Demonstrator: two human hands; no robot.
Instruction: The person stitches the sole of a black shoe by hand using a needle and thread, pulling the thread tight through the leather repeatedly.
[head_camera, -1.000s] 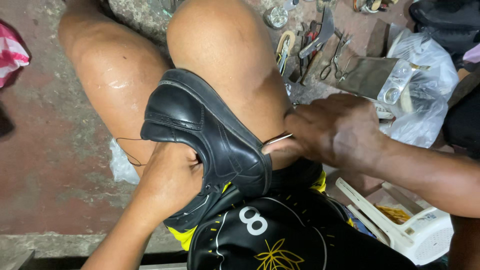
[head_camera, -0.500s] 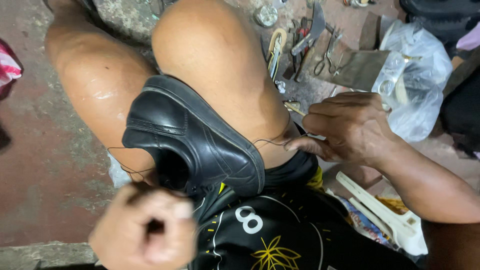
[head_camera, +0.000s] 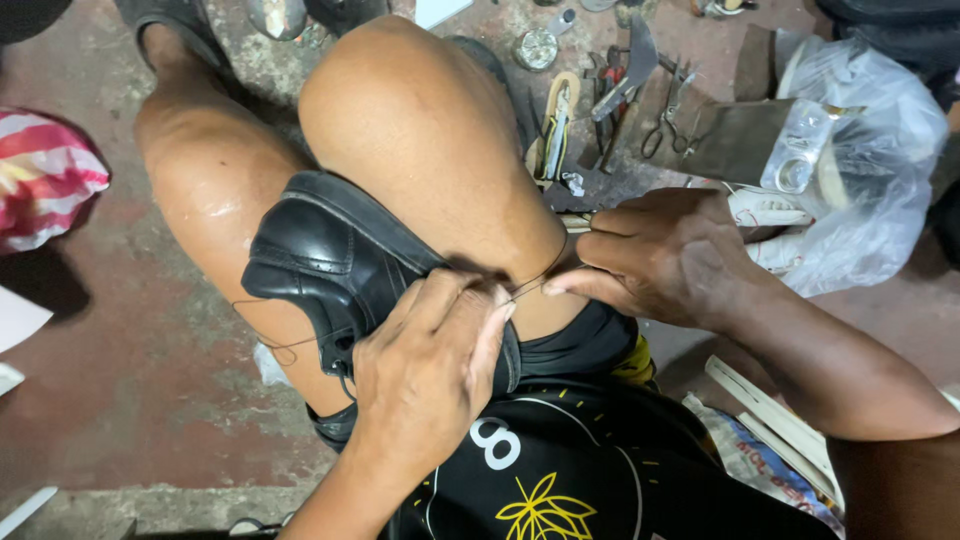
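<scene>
Your left hand (head_camera: 425, 365) is back down on the black leather lace-up shoe (head_camera: 340, 265): half a second ago it was raised in a fist near the camera, and now its fingers lie over the heel end, fingertips pinching the thin dark thread (head_camera: 530, 285). Your right hand (head_camera: 665, 255) has slid in from the side, so the two hands now almost meet over that thread. The shoe has tipped a little flatter between your knees.
</scene>
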